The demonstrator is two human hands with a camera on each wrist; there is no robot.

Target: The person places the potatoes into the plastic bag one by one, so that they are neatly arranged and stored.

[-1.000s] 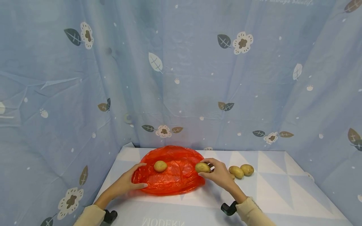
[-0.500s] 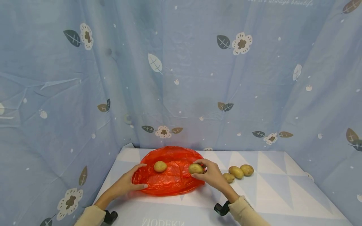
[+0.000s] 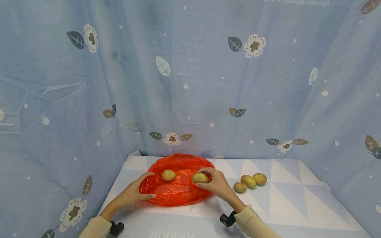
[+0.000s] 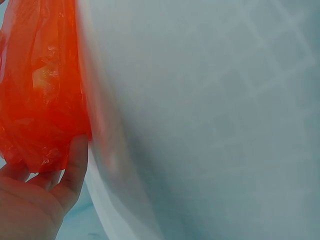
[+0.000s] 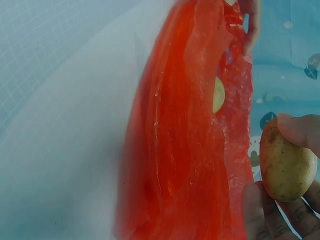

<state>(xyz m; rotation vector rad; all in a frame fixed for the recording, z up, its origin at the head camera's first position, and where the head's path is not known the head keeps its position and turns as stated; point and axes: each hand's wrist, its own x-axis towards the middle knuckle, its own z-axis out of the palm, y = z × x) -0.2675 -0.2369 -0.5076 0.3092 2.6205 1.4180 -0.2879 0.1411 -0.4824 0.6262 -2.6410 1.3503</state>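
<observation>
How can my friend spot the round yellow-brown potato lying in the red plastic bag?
On the white-and-blue table, find the crinkled red plastic bag. Inside, toward the left hand, rests the round yellow-brown potato. It alone lies loose in the bag: the right hand grips an oval potato, and three more potatoes lie on the table.

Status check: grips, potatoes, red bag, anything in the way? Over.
Right grip holding potato at mouth of red plastic bag. Left grip touching bag's left side. One potato inside, three potatoes on table to the right. No obstruction visible.
</observation>
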